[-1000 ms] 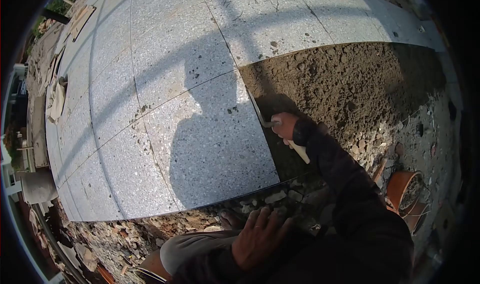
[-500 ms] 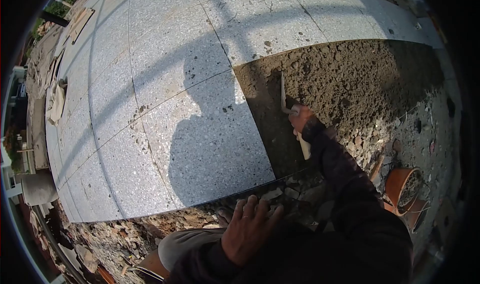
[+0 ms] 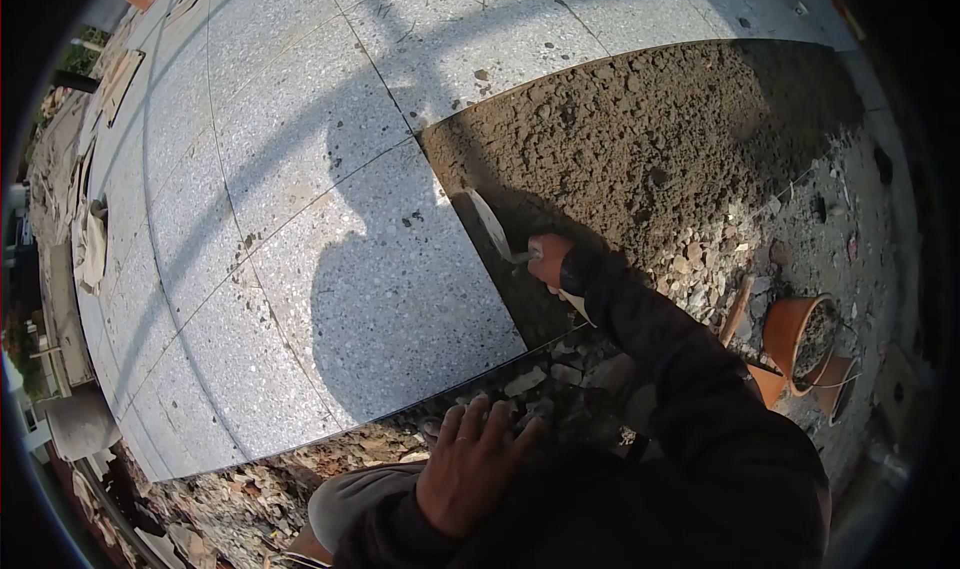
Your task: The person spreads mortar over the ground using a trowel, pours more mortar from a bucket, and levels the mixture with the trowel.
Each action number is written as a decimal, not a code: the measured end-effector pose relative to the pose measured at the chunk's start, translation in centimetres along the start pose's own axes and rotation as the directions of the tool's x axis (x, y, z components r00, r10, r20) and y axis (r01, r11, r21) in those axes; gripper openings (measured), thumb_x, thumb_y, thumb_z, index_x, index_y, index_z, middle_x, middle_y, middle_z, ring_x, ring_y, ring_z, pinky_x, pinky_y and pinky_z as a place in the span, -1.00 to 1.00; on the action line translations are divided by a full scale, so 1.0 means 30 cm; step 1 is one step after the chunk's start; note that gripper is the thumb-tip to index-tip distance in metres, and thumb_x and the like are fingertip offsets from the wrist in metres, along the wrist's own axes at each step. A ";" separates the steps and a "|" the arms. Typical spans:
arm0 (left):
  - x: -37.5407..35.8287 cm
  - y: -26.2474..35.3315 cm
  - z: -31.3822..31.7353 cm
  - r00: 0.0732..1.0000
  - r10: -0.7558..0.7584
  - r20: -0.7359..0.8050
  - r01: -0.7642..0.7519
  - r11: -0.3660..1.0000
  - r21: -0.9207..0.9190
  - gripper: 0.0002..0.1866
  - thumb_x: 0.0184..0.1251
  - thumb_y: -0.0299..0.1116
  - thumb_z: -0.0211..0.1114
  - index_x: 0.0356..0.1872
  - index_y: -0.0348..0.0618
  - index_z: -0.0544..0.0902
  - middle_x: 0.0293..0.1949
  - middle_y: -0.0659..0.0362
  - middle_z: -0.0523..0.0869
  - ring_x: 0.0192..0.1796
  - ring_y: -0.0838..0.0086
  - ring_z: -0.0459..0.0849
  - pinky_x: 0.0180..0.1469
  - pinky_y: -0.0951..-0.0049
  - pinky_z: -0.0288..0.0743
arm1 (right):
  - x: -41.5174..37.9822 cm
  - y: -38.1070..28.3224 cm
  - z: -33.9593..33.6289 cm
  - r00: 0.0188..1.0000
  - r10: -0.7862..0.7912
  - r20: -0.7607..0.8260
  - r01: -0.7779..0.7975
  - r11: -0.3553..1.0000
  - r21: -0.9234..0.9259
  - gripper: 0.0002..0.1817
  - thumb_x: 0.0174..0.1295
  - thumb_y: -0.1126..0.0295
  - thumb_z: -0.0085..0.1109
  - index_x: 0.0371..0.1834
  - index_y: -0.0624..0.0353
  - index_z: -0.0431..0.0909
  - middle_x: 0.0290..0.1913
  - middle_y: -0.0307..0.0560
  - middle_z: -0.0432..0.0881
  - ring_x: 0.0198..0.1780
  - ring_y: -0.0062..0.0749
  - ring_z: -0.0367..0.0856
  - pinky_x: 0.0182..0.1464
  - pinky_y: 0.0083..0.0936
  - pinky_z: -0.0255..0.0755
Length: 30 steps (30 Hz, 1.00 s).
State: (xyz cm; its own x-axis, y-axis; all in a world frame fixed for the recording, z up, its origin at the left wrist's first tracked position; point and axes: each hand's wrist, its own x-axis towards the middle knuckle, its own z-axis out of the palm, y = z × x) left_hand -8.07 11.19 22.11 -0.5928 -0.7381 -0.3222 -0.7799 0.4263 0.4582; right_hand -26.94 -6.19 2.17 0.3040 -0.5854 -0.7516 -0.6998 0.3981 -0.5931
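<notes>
My right hand is closed round the handle of a trowel. The trowel's blade lies over the mortar bed, close beside the edge of a speckled floor tile. Under the blade and along that edge the mortar looks smooth and dark; farther right it is rough and lumpy. My left hand rests low in the view near my knee, fingers stretched and slightly apart, holding nothing. Part of the trowel's handle is hidden by my right hand and sleeve.
Laid tiles spread to the left and back. Broken rubble lines the near edge. Terracotta pots lie at the right beside loose stones. A grey bucket stands at the far left.
My right hand has moved left and slightly nearer, turning the trowel so its blade points toward the tile edge. My left hand has stayed at the knee. The camera view has shifted slightly.
</notes>
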 end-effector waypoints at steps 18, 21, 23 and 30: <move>-0.009 0.005 0.027 1.000 0.013 -0.024 -0.014 0.998 -0.055 -0.56 0.14 -0.38 0.06 0.12 0.08 0.41 -0.04 0.03 0.43 0.11 0.10 0.39 0.14 0.11 0.27 | -0.001 -0.005 -0.399 0.996 0.013 -0.090 0.013 0.957 0.290 -0.85 0.09 0.38 0.13 -0.33 0.21 0.45 -0.60 -0.14 0.44 -0.64 -0.35 0.46 -0.64 -0.32 0.40; -0.016 0.022 0.001 0.999 -0.033 -0.028 0.032 0.999 -0.043 -0.55 0.15 -0.33 0.11 0.13 0.11 0.42 -0.05 0.04 0.44 0.09 0.13 0.39 0.12 0.17 0.28 | 0.076 0.066 -0.481 0.980 0.100 -0.174 0.021 0.813 0.582 -0.84 0.05 0.41 0.21 -0.38 0.21 0.45 -0.59 -0.12 0.47 -0.66 -0.35 0.46 -0.69 -0.31 0.37; -0.019 0.026 -0.021 0.998 -0.043 -0.045 0.041 0.999 -0.034 -0.54 0.15 -0.31 0.15 0.14 0.11 0.42 -0.05 0.05 0.45 0.09 0.16 0.39 0.11 0.23 0.29 | 0.063 0.150 -0.562 0.926 0.238 -0.294 0.015 0.752 0.659 -0.85 0.08 0.41 0.19 -0.36 0.21 0.44 -0.60 -0.08 0.46 -0.68 -0.33 0.44 -0.69 -0.29 0.36; -0.042 -0.014 0.010 0.998 -0.044 -0.035 0.044 0.999 -0.015 -0.54 0.14 -0.33 0.09 0.14 0.08 0.40 -0.02 0.02 0.43 0.12 0.11 0.38 0.16 0.15 0.25 | -0.187 0.258 -0.587 0.799 -0.107 -0.592 0.169 0.984 0.049 -0.79 0.17 0.39 0.08 -0.17 0.26 0.44 -0.61 -0.13 0.47 -0.67 -0.40 0.47 -0.62 -0.42 0.31</move>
State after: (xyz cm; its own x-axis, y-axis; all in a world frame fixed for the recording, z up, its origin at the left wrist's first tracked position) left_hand -7.07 12.10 22.08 -0.5503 -0.7742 -0.3127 -0.8019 0.3855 0.4565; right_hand -45.43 -12.25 6.88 -0.0646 -0.9283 -0.3661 -0.6059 0.3280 -0.7248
